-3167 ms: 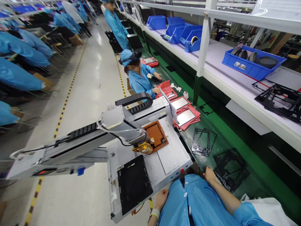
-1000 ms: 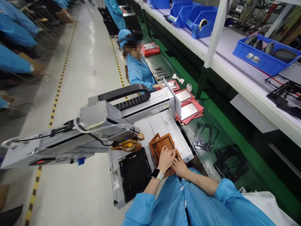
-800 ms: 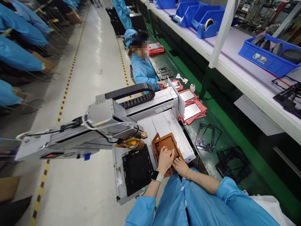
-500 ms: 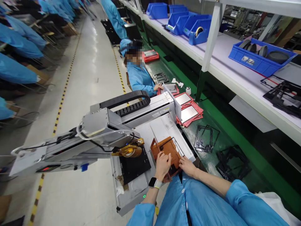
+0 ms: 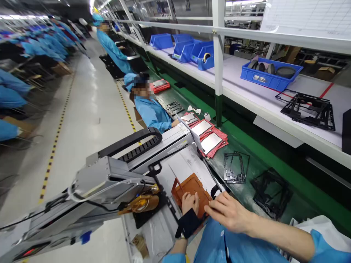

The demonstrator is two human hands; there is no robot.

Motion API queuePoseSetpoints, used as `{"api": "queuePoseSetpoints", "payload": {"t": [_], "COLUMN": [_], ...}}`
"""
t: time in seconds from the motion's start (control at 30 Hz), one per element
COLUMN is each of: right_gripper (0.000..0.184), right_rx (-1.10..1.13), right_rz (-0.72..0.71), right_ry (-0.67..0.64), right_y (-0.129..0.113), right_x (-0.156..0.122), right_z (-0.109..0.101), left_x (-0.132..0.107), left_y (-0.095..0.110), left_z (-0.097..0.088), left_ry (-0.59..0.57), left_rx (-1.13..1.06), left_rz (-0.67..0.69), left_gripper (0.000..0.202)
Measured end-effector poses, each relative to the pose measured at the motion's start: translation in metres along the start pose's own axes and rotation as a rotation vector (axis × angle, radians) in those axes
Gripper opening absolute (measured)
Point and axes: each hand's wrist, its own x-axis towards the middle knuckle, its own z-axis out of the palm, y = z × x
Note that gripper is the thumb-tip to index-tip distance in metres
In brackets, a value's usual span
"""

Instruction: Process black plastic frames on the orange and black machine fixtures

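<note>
My left hand [image 5: 190, 201] lies on the near edge of an orange fixture [image 5: 192, 186] on the machine's white bed, its fingers bent and pressed together against it. My right hand [image 5: 229, 212] pinches the corner of a thin black frame [image 5: 189, 223], which is tilted up over the fixture and hides my left wrist. A brass dispensing head [image 5: 142, 203] hangs just left of the fixture.
The machine's grey gantry arm [image 5: 109, 179] crosses the left foreground. On the green belt lie black frames [image 5: 233, 168] and red trays with silver panels [image 5: 210, 140]. A co-worker in blue [image 5: 150, 109] sits beyond. The shelf holds a blue bin [image 5: 270, 75] and stacked black frames [image 5: 308, 109].
Earlier both hands rested in my lap, then reached onto the orange fixture and tilted its lid. Now a black frame is up in my right hand. The view has tipped upward.
</note>
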Motion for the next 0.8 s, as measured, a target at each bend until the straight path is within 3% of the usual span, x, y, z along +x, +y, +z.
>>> {"api": "queuePoseSetpoints", "payload": {"t": [0.2, 0.6, 0.8], "right_gripper": [0.018, 0.024, 0.034], "right_rx": [0.019, 0.158, 0.232], "right_rz": [-0.133, -0.134, -0.097], "right_ry": [0.157, 0.211, 0.155], "right_y": [-0.023, -0.035, -0.033], "right_x": [0.022, 0.024, 0.014], "right_z": [-0.016, -0.032, -0.032], "left_x": [-0.002, 0.001, 0.002], "left_y": [0.008, 0.019, 0.017], "left_z": [0.000, -0.009, -0.008], "left_ry": [0.043, 0.051, 0.053], "left_rx": [0.009, -0.001, 0.043], "left_rz": [-0.044, -0.086, -0.082], "left_gripper": [0.045, 0.050, 0.051]}}
